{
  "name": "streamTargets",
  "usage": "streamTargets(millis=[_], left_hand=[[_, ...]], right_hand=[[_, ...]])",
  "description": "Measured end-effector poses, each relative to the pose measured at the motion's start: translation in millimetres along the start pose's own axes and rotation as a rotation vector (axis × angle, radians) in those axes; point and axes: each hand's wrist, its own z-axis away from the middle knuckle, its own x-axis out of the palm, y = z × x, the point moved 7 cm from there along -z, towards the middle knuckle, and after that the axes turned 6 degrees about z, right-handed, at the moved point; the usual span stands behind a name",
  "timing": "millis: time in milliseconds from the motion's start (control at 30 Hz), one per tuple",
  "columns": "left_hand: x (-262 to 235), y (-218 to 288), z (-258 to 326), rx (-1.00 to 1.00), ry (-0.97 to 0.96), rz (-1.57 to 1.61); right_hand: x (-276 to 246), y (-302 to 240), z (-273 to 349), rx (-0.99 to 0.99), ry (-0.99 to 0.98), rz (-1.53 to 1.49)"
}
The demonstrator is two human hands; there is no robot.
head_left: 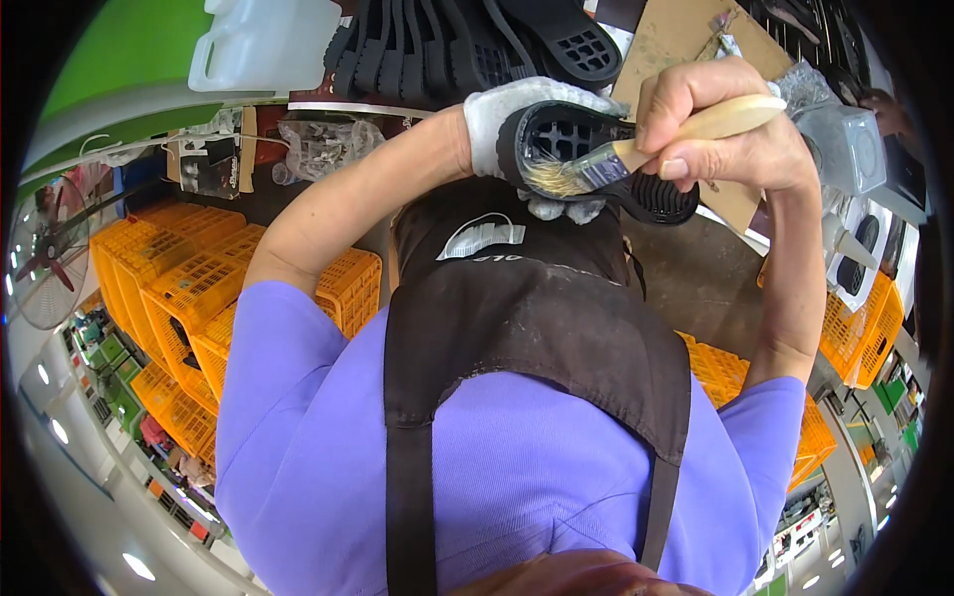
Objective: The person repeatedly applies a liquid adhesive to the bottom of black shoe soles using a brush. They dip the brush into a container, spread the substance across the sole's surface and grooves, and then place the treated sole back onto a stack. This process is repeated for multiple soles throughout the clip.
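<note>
My left hand (489,124) wears a white knit glove and is closed around a black shoe sole (661,201), its inner side facing up. The sole has a raised rim and a grid of hollows in its floor. Bare, my right hand (711,129) grips the pale wooden handle of a flat paintbrush (604,165). The brush's light bristles lie against the inside of the sole near its left end. Part of the sole is hidden by the brush and by my hands.
Several more black soles (437,50) stand in a row at the back of the bench. A white plastic jug (263,45) is at far left, and a clear plastic container (843,149) at right. Orange crates (199,273) are stacked at left, others at right. A fan (52,253) stands far left.
</note>
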Motion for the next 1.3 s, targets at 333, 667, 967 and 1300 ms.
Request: streamTargets(millis=[333, 667, 967, 1300], left_hand=[[-2.7, 2.1, -1.7, -0.057, -0.151, 0.055], [5.9, 15.1, -2.5, 0.182, -0.208, 0.455], [18.4, 11.7, 10.2, 0.173, -0.235, 0.514], [12.2, 11.8, 13.8, 0.489, -0.029, -0.131]], right_hand=[[-22.3, 21.3, 33.2, 0.004, 0.019, 0.253], [-3.3, -30.3, 63.0, -0.406, 0.391, 0.577], [-24.7, -7.4, 70.8, -0.246, 0.691, 0.808], [-17.9, 0.5, 68.2, -0.105, 1.088, 0.800]])
